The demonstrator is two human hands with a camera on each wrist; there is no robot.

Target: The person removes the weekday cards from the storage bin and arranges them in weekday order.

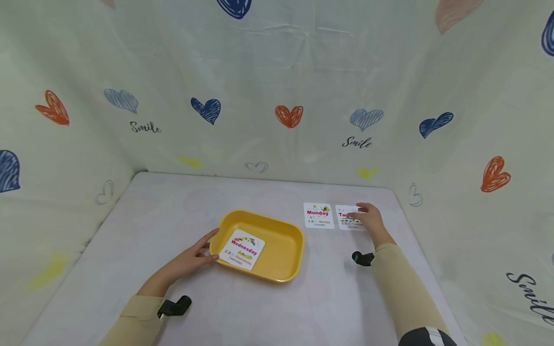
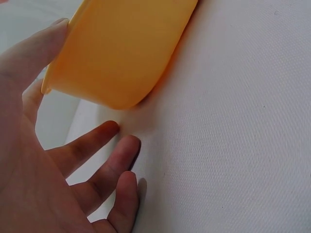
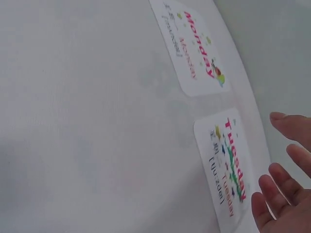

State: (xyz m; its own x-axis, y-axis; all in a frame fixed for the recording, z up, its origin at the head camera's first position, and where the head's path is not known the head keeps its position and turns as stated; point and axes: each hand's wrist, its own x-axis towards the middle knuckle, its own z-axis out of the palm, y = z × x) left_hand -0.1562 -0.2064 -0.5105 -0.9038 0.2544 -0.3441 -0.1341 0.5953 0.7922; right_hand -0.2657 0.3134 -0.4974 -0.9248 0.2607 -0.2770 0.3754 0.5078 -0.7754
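My left hand point(image 1: 186, 259) is at the left corner of a yellow tray point(image 1: 281, 250); thumb and index finger hold its rim. In the left wrist view the other fingers hang loosely below the tray wall point(image 2: 121, 53). A card printed "Wednesday" point(image 1: 242, 250) lies inside the tray, leaning toward its left side. My right hand point(image 1: 371, 221) hovers at the right side of the "Tuesday" card point(image 1: 346, 222), fingers loose and partly covering it in the head view. The right wrist view shows a gap between these fingers and the card point(image 3: 226, 165). Left of it lies the "Monday" card point(image 1: 319, 216).
The white table point(image 1: 182, 197) ends at a cloth backdrop point(image 1: 251, 57) with hearts and "Smile" prints behind and at both sides. The two day cards stand in a row near the table's far right. Black wrist cameras point(image 1: 175, 306) stick out from both sleeves.
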